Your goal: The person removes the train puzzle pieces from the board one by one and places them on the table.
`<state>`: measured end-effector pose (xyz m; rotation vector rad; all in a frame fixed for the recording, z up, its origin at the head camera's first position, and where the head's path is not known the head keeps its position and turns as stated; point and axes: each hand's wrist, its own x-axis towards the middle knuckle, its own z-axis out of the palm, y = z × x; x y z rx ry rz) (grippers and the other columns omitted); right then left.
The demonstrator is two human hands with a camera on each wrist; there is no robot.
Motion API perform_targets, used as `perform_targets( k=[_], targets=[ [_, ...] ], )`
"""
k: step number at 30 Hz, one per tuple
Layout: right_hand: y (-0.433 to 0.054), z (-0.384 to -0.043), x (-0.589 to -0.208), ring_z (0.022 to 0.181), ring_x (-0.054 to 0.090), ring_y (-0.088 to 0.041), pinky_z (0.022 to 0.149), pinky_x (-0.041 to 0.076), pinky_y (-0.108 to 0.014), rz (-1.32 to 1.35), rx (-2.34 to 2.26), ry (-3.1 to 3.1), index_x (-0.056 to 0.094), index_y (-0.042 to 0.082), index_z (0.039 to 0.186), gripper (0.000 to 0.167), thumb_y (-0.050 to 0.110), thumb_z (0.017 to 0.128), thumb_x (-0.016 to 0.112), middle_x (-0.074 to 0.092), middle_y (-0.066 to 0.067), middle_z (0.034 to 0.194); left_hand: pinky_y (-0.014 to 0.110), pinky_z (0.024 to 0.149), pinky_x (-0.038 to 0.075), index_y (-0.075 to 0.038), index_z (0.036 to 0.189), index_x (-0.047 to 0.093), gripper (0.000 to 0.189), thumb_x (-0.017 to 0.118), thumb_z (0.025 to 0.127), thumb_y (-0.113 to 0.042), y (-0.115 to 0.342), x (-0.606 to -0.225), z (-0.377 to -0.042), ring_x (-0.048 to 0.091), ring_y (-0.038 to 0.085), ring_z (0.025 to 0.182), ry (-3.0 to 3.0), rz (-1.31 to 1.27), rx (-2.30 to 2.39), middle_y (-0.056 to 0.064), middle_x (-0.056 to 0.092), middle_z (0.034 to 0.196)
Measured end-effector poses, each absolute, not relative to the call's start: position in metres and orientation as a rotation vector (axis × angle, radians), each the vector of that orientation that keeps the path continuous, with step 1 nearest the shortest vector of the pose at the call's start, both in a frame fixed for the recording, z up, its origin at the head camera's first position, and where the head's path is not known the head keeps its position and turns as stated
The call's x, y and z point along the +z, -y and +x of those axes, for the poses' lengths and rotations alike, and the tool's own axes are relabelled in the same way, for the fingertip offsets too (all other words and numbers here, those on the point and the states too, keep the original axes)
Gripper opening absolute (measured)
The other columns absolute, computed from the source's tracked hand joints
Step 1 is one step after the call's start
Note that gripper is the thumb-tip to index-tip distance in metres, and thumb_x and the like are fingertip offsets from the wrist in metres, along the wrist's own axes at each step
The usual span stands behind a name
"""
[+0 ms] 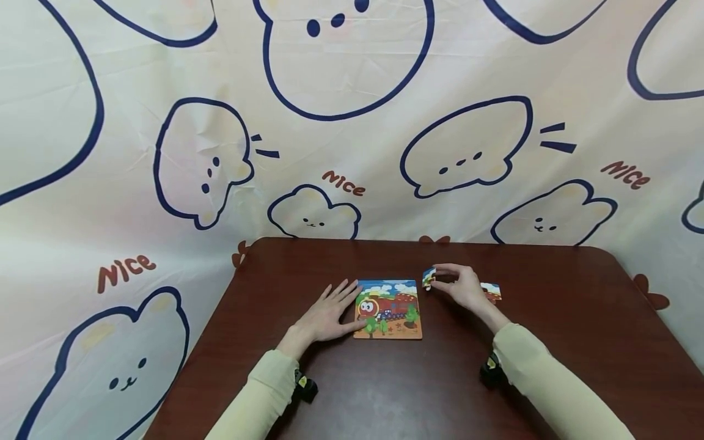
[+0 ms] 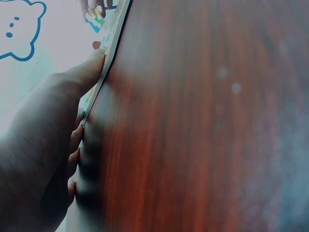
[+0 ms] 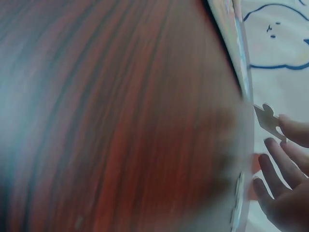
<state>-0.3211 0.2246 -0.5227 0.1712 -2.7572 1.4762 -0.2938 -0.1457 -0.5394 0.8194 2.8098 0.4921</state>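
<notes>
A square jigsaw puzzle [image 1: 392,299] with a cartoon train picture lies on the table. My left hand [image 1: 326,319] rests along its left side with fingers spread and straight, the thumb over the lower left part. In the left wrist view the thumb [image 2: 89,67] presses on the edge of the puzzle board [image 2: 112,50]. Just off the puzzle's upper right corner, my right hand [image 1: 464,286] pinches a small puzzle piece [image 1: 429,278] between thumb and fingertips. The right wrist view shows this piece [image 3: 268,121] tilted and raised above the table, its knob outlined.
More puzzle pieces [image 1: 492,291] lie on the table behind my right wrist, partly hidden by it. The dark brown wooden table [image 1: 379,391] ends at a pale cloth [image 1: 379,159] printed with cartoon bears. Each forearm wears a small black wrist device [image 1: 491,370].
</notes>
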Motion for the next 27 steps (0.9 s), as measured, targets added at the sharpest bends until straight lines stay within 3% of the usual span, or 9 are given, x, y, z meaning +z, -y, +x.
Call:
perform_targets(
  k=[4,8,13,17,27],
  targets=[
    [-0.240,-0.320,-0.527,0.121,0.072,-0.043,0.101,0.063,-0.055,0.139,1.408,2.792,0.070,0.002,0.146,0.045,0.011,0.103,0.078,0.071,-0.029,0.141,0.062,0.141,0.013,-0.024,0.178,0.023,0.093,0.058,0.105,-0.071,0.144,-0.538,-0.295,0.013,0.028,0.175,-2.805,0.835,0.482,0.001,0.020,0.186],
    [-0.249,-0.321,-0.531,0.122,0.071,-0.044,0.103,0.062,-0.058,0.155,1.372,2.821,0.070,0.003,0.145,0.045,0.015,0.103,0.079,0.067,-0.031,0.145,0.063,0.141,0.014,-0.024,0.177,0.025,0.092,0.059,0.105,-0.070,0.145,-0.538,-0.295,0.014,0.029,0.175,-2.805,0.832,0.508,0.001,0.021,0.186],
    [-0.256,-0.322,-0.536,0.147,0.053,-0.054,0.120,0.044,-0.074,0.241,1.233,2.868,0.071,0.002,0.144,0.046,0.020,0.103,0.079,0.058,-0.031,0.158,0.063,0.141,0.012,-0.024,0.177,0.024,0.092,0.059,0.105,-0.070,0.146,-0.538,-0.294,0.013,0.029,0.175,-2.804,0.830,0.523,0.001,0.021,0.186],
    [-0.261,-0.322,-0.539,0.154,0.041,-0.059,0.124,0.032,-0.081,0.306,1.125,2.886,0.072,0.000,0.142,0.045,0.021,0.103,0.079,0.051,-0.034,0.163,0.063,0.141,0.012,-0.024,0.177,0.024,0.092,0.059,0.105,-0.070,0.146,-0.537,-0.293,0.013,0.029,0.175,-2.806,0.830,0.521,0.002,0.021,0.186],
    [-0.266,-0.320,-0.544,0.153,0.038,-0.060,0.121,0.038,-0.079,0.404,1.012,2.891,0.070,-0.005,0.142,0.045,0.014,0.103,0.078,0.046,-0.035,0.165,0.062,0.141,0.013,-0.024,0.178,0.023,0.092,0.057,0.106,-0.071,0.144,-0.536,-0.293,0.014,0.028,0.175,-2.811,0.822,0.469,0.001,0.019,0.186]
  ],
)
